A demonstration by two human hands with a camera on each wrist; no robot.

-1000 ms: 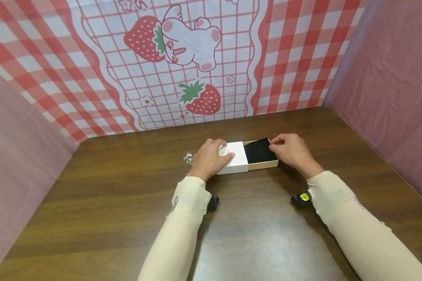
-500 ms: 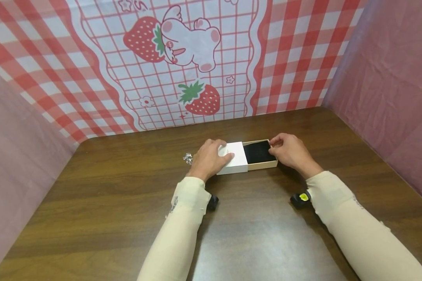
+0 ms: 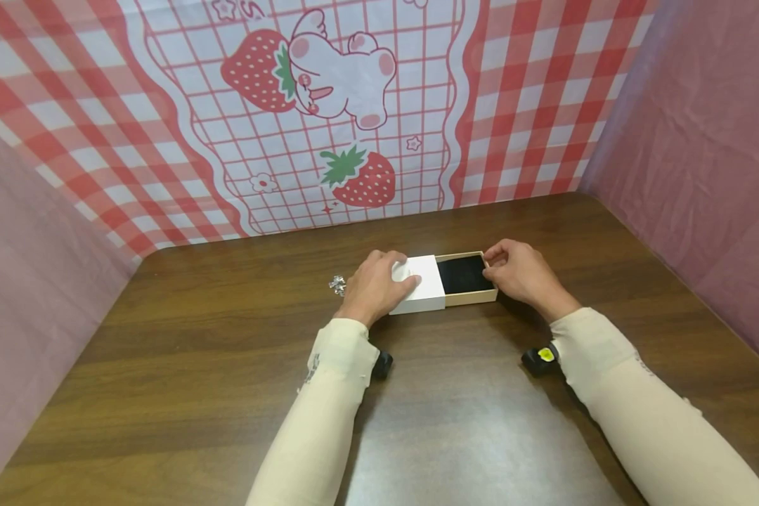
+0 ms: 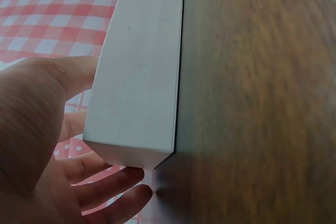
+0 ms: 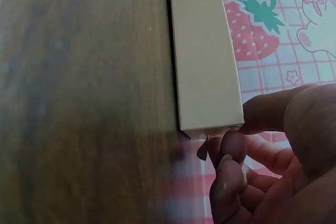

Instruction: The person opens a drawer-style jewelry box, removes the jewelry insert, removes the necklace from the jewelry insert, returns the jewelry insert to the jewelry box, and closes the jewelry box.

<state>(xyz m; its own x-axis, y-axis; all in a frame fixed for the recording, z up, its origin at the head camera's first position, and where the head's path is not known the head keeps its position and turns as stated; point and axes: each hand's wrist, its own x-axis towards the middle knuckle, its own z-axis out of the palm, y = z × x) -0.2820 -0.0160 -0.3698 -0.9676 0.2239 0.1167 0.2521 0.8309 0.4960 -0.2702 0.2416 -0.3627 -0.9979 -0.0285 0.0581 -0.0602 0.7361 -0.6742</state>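
A slide-out gift box lies on the table, its white sleeve [image 3: 425, 277] on the left and its tan drawer [image 3: 471, 298] pulled partly out to the right. Inside the drawer a flat black liner [image 3: 463, 274] lies level; it looks soft. My left hand [image 3: 376, 284] holds the sleeve, thumb on top and fingers around its left end. At the drawer's right end, my right hand [image 3: 521, 270] pinches the end wall, thumb at the upper edge and curled fingers outside, as the right wrist view shows. A small shiny silver item [image 3: 338, 284] sits left of my left hand, partly hidden.
The brown wooden table [image 3: 228, 393] extends around the box. Behind it hangs a red-and-white checked cloth [image 3: 531, 91] with strawberry prints. Pink cloth [image 3: 702, 140] borders the right side, and pale cloth [image 3: 31, 246] the left. Dark wrist cameras [image 3: 540, 360] hang below both wrists.
The black liner's raised far right corner has gone down, and it now lies flat in the drawer. The drawer has shifted slightly left. Both hands keep nearly the same places.
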